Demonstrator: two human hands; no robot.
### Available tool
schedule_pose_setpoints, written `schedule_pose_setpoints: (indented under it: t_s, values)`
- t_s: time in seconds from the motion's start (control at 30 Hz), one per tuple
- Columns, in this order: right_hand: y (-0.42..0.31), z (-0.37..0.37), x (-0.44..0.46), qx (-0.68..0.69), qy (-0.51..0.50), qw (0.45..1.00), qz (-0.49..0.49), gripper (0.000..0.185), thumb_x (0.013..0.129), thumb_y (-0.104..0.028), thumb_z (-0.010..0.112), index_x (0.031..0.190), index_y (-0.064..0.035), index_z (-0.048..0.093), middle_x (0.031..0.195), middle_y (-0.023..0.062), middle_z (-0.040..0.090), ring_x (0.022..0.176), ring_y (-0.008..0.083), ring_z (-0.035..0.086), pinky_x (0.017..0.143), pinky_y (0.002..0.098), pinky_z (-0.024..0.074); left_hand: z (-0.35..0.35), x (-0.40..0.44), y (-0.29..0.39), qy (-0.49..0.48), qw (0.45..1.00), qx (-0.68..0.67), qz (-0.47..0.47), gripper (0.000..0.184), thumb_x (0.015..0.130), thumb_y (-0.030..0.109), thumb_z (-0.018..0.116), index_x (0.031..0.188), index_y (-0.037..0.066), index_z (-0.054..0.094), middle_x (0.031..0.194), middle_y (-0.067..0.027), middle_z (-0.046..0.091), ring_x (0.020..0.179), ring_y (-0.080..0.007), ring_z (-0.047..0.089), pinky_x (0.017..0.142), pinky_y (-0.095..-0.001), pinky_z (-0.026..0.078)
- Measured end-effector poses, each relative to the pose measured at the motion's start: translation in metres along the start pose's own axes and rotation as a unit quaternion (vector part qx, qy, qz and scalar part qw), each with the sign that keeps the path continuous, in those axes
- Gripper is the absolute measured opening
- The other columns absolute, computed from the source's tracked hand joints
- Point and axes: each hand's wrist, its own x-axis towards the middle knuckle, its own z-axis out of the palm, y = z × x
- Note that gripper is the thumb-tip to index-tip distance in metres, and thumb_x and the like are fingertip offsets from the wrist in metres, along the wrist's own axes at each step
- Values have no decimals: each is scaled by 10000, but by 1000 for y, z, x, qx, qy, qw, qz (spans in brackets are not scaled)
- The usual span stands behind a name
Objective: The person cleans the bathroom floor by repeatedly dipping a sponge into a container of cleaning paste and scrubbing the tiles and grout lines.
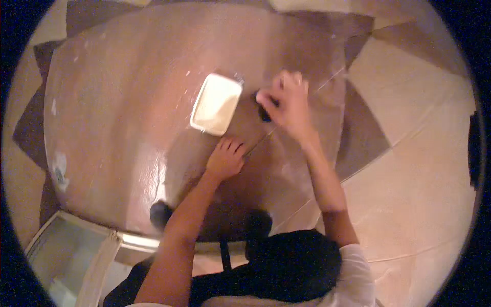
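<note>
A white rectangular tub (pixel 217 105) with a pale inside stands on the brown, shiny surface. Just below its lower edge, my left hand (pixel 226 157) rests with its fingers lying flat, holding nothing. To the right of the tub is my right hand (pixel 289 100), blurred, with its thumb and fingers curled. A small dark object (pixel 264 114) shows beside and partly under the right thumb. The frame does not make clear whether the right hand grips it.
The brown patterned surface (pixel 112 112) has a pointed dark border against pale flooring (pixel 414 102). A framed glass-like panel (pixel 66 250) is at the lower left. My dark-clothed legs (pixel 296 263) are at the bottom. A dark object (pixel 474 151) stands at the far right edge.
</note>
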Motion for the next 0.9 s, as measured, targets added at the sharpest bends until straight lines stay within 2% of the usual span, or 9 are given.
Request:
schedule_pose_setpoints:
  t_s: [0.17,0.33,0.53,0.57,0.63,0.67,0.7,0.77,0.9]
  values:
    - [-21,-134,-52,-8,53,998,28,98,674,-170,735,727,-128,664,775,62,450,807,267,442,695,399,349,4,-11,-4,-51,999,5,-9,522,748,283,629,1231,135,499,1207,-100,508,1110,-313,462,982,-464,355]
    - [-92,-300,-85,-159,160,974,14,203,630,-133,756,823,-130,693,798,53,463,806,252,456,745,399,344,22,-18,-11,10,1000,15,17,480,672,282,657,1079,59,533,1162,-159,495,1096,-357,452,946,-488,368]
    - [-140,-451,-18,-367,404,836,-61,142,659,-57,711,792,-83,668,726,71,495,719,241,475,785,390,360,16,-18,-10,37,997,34,57,431,675,279,656,1033,64,549,1123,-149,491,1050,-347,458,920,-490,370]
    - [-130,-467,19,-370,440,814,-83,121,675,-44,694,788,-75,665,743,83,517,722,242,480,784,379,368,14,-11,-11,34,998,29,53,425,680,280,653,1032,66,550,1119,-144,490,1043,-346,459,924,-491,365]
    - [-99,-467,81,-83,562,821,-64,84,734,-74,671,817,-69,658,824,107,572,768,256,517,762,379,387,7,-14,-3,17,999,18,39,421,684,274,649,1038,69,550,1112,-139,491,1045,-344,458,932,-488,357]
    - [-34,-458,121,-237,490,837,-54,138,778,-174,667,872,-73,653,913,123,622,890,280,559,797,380,417,2,-13,1,-2,1000,4,19,417,689,267,646,1044,72,549,1105,-134,492,1047,-341,457,941,-486,350]
    - [7,-437,141,-380,215,895,86,254,786,-272,656,976,-103,661,980,123,645,1029,303,553,882,380,423,10,-15,-2,-1,1000,5,20,417,689,267,646,1044,72,549,1105,-134,492,1047,-341,457,941,-486,350]
    - [-25,-438,145,-339,42,929,144,337,771,-327,656,1041,-125,668,1001,131,654,1102,332,526,938,399,413,26,-12,-17,40,997,35,62,409,697,263,635,1050,77,546,1098,-130,497,1064,-339,449,967,-478,331]
    - [-37,-460,126,-72,205,970,112,321,801,-279,623,1003,-36,678,958,171,670,849,273,645,791,342,495,23,-18,-13,-13,999,38,28,406,700,259,626,1051,71,543,1089,-139,502,1071,-339,448,981,-482,322]
